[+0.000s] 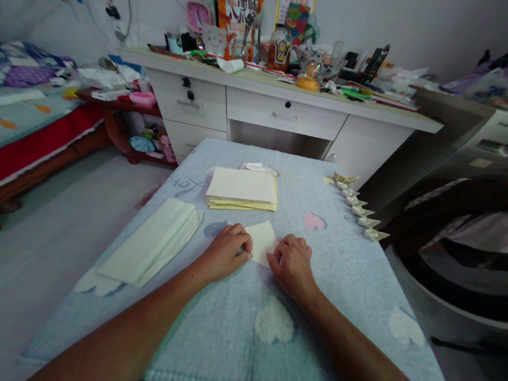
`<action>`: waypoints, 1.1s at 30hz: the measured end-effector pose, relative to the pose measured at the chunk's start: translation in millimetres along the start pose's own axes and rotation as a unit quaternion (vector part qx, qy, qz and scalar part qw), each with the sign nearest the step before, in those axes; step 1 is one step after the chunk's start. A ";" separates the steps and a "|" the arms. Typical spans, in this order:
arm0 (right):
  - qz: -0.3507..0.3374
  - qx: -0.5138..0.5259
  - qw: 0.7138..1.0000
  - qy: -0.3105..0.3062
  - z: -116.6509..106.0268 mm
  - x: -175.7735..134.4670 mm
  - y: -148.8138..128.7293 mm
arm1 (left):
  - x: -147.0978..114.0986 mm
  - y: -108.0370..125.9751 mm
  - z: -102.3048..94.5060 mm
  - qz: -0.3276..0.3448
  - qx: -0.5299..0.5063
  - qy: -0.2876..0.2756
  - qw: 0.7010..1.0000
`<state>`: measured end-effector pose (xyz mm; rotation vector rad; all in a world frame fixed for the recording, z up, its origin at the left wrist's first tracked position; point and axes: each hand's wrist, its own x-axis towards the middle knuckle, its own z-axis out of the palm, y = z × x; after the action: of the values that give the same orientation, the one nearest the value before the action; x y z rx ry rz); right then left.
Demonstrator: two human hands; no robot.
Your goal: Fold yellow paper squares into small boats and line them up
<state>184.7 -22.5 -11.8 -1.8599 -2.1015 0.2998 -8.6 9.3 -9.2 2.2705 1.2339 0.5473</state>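
Note:
Between my hands a small cream sheet of folded paper [261, 240] lies on the cloth-covered table [335, 322], its top coming to a blunt point. My left hand [227, 250] has its curled fingers closed on the paper's left edge. On the opposite edge, the curled fingers and thumb of my right hand [293, 261] press the paper. Just beyond sits a stack of cream and yellow paper [242, 186]. Left of my left hand rests a pile of larger folded pale sheets [154, 238]. Several small folded paper boats [361, 211] stand in a row along the table's right edge.
A patterned folded piece [345, 179] heads the row of boats. Behind the table stands a white desk [282, 115] crowded with jars, a pink clock [198, 16] and an orange bag [237, 11]. A washing machine [480, 192] is at the right, a bed [29, 117] at the left.

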 end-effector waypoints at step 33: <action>0.000 -0.022 1.000 -0.010 -1.3 -0.3 -2.0 | -0.9 -4.3 2.6 0.033 0.002 -0.031 0.999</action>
<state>183.3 -23.2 -9.9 -1.8881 -2.1378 0.2745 -10.3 9.9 -13.9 2.3201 1.1360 0.4945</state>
